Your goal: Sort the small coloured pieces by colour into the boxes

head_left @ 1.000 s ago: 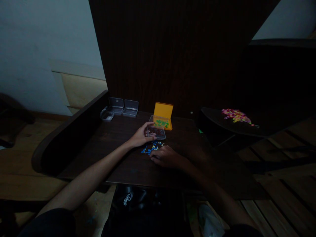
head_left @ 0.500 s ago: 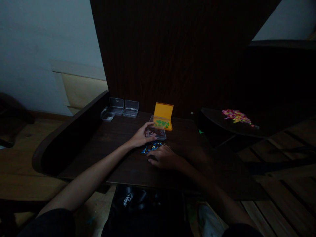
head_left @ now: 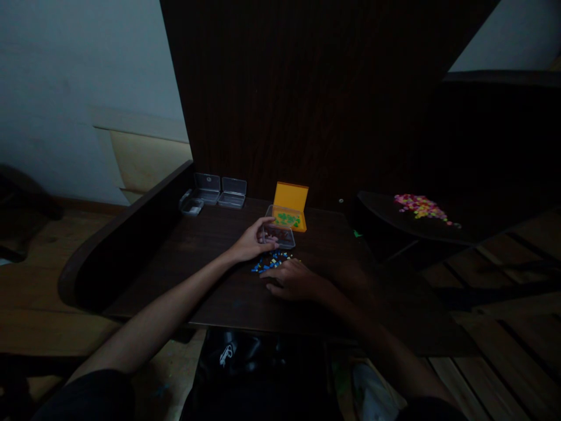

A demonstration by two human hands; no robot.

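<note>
Fingers of the left hand [head_left: 250,243] curl round the left end of the clear box [head_left: 287,245], mid-frame; those of the right hand [head_left: 291,279], slightly parted, touch blue pieces [head_left: 265,266] just below, any hold hidden. A careless sweep could scatter them.

this looks like a dim room in a home, though the exact kind cannot be told. the dark brown wooden tabletop [head_left: 228,304] has a curved-ended dark wooden side board [head_left: 125,237] at its left edge and a tall flat dark wooden panel [head_left: 315,88] behind it. left of the tabletop are a pale blue-grey wall [head_left: 87,58] and a brown wooden plank floor [head_left: 61,245].
</note>
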